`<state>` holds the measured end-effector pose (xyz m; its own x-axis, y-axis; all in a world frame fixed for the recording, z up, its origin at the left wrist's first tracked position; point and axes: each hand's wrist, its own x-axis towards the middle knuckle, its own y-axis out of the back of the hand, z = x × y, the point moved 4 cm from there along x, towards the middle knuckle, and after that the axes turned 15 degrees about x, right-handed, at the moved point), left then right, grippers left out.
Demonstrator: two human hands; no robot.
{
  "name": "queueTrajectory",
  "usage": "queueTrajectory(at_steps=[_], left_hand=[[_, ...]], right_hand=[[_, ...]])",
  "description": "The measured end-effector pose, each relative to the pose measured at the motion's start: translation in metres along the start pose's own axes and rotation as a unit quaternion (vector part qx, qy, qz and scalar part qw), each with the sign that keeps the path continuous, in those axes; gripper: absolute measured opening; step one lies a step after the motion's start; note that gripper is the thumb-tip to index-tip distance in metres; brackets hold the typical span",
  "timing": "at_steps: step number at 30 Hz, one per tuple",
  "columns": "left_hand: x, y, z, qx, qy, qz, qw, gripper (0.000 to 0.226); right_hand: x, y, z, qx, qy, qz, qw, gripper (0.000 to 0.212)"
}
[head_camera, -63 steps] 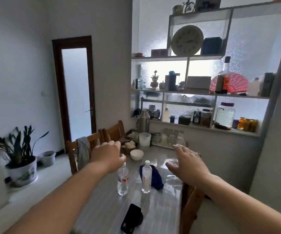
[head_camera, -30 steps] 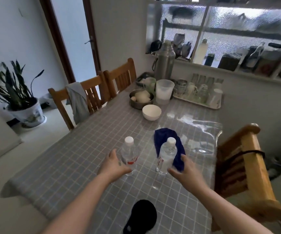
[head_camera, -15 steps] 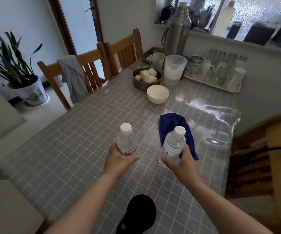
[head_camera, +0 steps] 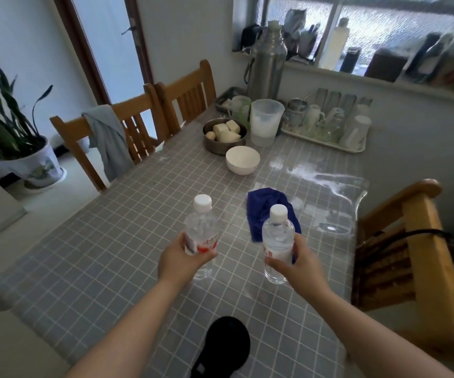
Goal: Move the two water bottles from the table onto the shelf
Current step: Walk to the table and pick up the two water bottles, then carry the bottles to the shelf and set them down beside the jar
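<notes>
Home dining room: checked table (head_camera: 116,249), wooden chairs (head_camera: 138,126), thermos (head_camera: 268,61)

Both hands, open above the table (head_camera: 105,257) two seconds ago, now closed on bottles: left hand (head_camera: 180,261) around the red-labelled bottle (head_camera: 200,236), right hand (head_camera: 298,264) around the second bottle (head_camera: 277,241). Both apparently lifted slightly.

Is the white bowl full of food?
No, the white bowl looks empty inside; the food chunks sit in the metal bowl just behind it.
</notes>
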<state>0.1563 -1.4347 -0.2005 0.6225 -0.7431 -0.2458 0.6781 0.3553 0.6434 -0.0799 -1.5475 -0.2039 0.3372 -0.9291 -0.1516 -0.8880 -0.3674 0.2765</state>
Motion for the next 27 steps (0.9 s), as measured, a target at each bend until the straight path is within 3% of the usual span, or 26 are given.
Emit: queueTrajectory(at_steps=[10,13,17,20,22,27], left_hand=[[-0.037,0.030,0.116,-0.045,-0.117,-0.068,0.990,0.028],[-0.055,0.027,0.163,-0.091,-0.147,-0.101,0.980,0.036],[-0.085,0.011,0.228,-0.185,-0.169,-0.165,0.954,0.041],[-0.107,-0.010,0.267,-0.213,-0.190,-0.170,0.943,0.080],[-0.123,-0.026,0.290,-0.225,-0.204,-0.169,0.938,0.077],[-0.170,-0.079,0.344,-0.221,-0.236,-0.213,0.922,0.075]], right_hand=[[-0.051,0.078,-0.097,0.181,0.043,0.101,0.977,0.058],[-0.073,0.108,-0.122,0.218,0.060,0.139,0.964,0.066],[-0.105,0.153,-0.147,0.253,0.095,0.194,0.943,0.048],[-0.125,0.193,-0.155,0.263,0.112,0.248,0.926,0.043],[-0.138,0.222,-0.158,0.265,0.122,0.273,0.917,0.051],[-0.170,0.300,-0.156,0.235,0.146,0.313,0.909,0.044]])
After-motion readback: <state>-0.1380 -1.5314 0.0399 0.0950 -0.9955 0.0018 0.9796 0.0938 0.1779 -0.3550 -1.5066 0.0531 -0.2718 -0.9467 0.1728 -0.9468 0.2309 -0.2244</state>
